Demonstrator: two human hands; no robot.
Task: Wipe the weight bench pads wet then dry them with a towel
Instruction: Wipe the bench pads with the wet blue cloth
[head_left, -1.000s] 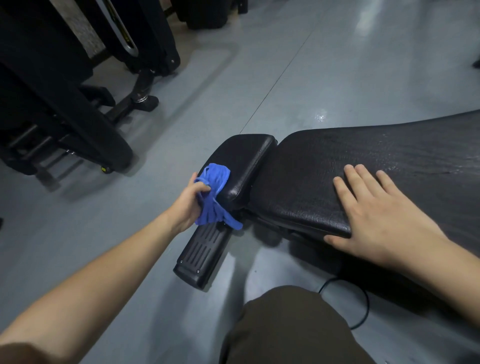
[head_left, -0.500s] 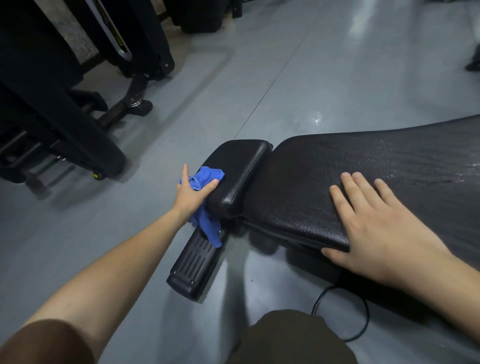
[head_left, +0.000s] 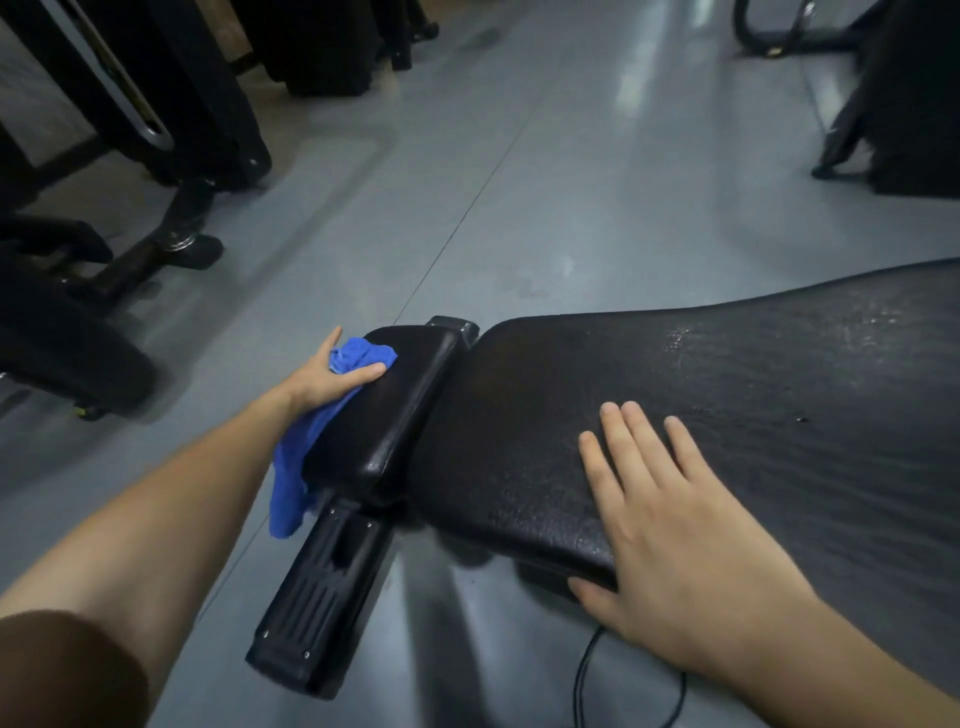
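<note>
Head view. The long bench pad (head_left: 701, 415) runs from centre frame to the right edge, its near edge curving toward the lower right; a wet sheen shows on its upper right surface. The small end pad (head_left: 395, 405) sits just left of it, a narrow gap between them. Open grey floor (head_left: 545, 182) fills the upper centre and the left of the pads. The left hand (head_left: 324, 379) presses a blue cloth (head_left: 296, 467) against the small pad's far left corner, thumb and fingers spread over the cloth, whose tail hangs down the pad's left side. The right hand (head_left: 675, 545) lies flat on the long pad, fingers straight, thumb hooked under the near edge. A black ribbed foot plate (head_left: 317, 608) juts toward lower centre; a black cable (head_left: 587, 675) loops on the floor below the right hand. Dark machine frames (head_left: 156, 130) crowd the upper left; another stands at upper right. Compared with half a second ago, the left hand sits farther along the small pad's edge.
</note>
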